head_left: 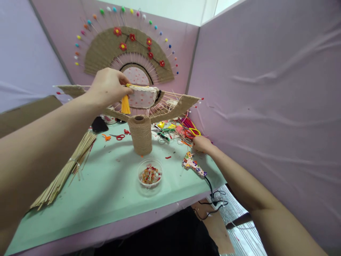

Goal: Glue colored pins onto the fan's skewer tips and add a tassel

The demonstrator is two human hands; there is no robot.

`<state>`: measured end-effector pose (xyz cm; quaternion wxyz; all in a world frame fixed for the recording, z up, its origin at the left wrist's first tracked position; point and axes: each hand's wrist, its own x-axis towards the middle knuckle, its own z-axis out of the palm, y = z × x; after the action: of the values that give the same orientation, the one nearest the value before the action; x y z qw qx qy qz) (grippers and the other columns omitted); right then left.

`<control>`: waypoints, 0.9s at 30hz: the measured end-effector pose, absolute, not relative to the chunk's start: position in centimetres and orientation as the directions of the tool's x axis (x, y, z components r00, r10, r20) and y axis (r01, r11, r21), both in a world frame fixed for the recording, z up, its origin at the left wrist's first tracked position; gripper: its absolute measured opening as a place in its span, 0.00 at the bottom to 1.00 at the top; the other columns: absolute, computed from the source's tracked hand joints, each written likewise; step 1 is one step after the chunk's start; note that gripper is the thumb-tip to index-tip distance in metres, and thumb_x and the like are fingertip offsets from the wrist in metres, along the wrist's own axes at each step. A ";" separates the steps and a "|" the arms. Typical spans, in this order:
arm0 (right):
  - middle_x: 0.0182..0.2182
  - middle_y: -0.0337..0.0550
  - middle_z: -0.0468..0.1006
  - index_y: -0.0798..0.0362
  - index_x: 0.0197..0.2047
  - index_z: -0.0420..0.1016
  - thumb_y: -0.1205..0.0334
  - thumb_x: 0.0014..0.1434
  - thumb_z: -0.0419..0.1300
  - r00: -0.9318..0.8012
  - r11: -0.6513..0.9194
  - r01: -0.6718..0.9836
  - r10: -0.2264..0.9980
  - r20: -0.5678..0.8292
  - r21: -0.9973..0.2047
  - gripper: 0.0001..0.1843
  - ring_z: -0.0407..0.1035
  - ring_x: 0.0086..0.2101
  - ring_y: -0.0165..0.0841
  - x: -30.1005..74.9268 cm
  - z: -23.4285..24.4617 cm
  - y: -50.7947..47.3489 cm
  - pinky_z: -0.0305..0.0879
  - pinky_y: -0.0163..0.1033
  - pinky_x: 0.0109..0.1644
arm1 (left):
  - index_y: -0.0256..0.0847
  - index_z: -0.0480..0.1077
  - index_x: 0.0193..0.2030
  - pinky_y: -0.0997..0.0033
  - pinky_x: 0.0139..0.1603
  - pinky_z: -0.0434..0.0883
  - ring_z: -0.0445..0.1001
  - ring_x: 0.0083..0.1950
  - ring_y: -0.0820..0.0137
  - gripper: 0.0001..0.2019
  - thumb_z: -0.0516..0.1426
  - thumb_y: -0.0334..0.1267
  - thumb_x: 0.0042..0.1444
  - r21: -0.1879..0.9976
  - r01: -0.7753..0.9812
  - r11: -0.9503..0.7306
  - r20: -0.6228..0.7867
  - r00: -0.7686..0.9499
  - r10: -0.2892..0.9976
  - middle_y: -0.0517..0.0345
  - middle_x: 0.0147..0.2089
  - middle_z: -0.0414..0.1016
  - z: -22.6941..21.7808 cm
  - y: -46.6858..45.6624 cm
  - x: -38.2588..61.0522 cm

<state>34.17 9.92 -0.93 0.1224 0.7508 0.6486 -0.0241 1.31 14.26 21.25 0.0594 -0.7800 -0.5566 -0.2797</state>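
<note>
My left hand (pixel 113 87) is closed, thumb and fingers pinched on the middle of a burlap handmade fan (pixel 183 105). This fan has thin sticks, a lace-edged dotted fabric centre and red and white tips. A yellow tassel (pixel 125 105) hangs just under my fingers. The fan is held above a roll of twine (pixel 141 137) standing on the table. Over at the table's right edge, my right hand (pixel 203 144) is curled down beside the craft pile, close to orange and yellow scissors handles (pixel 195 132). Its fingertips are hidden, so I cannot see what they hold.
A bigger decorated fan (pixel 102 48) stands against the back panel. On the table (pixel 106 185) are a tub of beads (pixel 150 175), a patterned glue gun (pixel 194 165) with a black cord, a bundle of thin sticks (pixel 66 167), red scissors (pixel 119 137) and green-handled pliers (pixel 163 136).
</note>
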 end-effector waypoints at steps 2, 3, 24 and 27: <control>0.43 0.61 0.80 0.59 0.46 0.79 0.67 0.56 0.56 0.161 -0.136 0.981 0.968 -0.192 0.137 0.15 0.75 0.43 0.42 34.3 -0.7 9.9 0.67 0.36 0.42 | 0.31 0.74 0.49 0.64 0.57 0.60 0.69 0.50 0.65 0.21 0.58 0.42 0.51 0.220 0.903 -0.370 0.499 0.221 0.838 0.57 0.45 0.75 21.2 14.2 1.3; 0.44 0.60 0.80 0.58 0.46 0.79 0.67 0.57 0.56 0.157 -0.134 0.983 0.969 -0.190 0.127 0.15 0.75 0.43 0.42 34.3 -0.7 9.9 0.66 0.36 0.42 | 0.31 0.74 0.49 0.65 0.56 0.61 0.69 0.49 0.66 0.21 0.58 0.43 0.51 0.215 0.904 -0.369 0.500 0.223 0.837 0.57 0.45 0.75 21.1 14.2 1.3; 0.49 0.50 0.74 0.57 0.53 0.70 0.57 0.63 0.59 0.237 -0.219 0.971 0.924 -0.299 0.090 0.18 0.72 0.46 0.38 31.3 -1.7 12.6 0.71 0.47 0.48 | 0.32 0.76 0.46 0.64 0.54 0.63 0.70 0.48 0.62 0.17 0.59 0.39 0.52 0.260 0.881 -0.396 0.514 0.221 0.829 0.48 0.46 0.77 20.8 14.4 1.2; 0.46 0.59 0.77 0.60 0.48 0.75 0.63 0.60 0.58 0.222 -0.214 0.974 0.965 -0.143 0.070 0.14 0.73 0.48 0.44 30.2 -0.5 11.6 0.68 0.42 0.46 | 0.34 0.76 0.45 0.63 0.55 0.64 0.72 0.49 0.60 0.16 0.59 0.39 0.51 0.252 0.882 -0.397 0.524 0.220 0.823 0.48 0.46 0.78 20.6 14.8 1.1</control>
<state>30.20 11.61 -0.50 0.0723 0.7783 0.6228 -0.0337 1.05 14.83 20.56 0.0496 -0.7796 -0.5467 -0.3014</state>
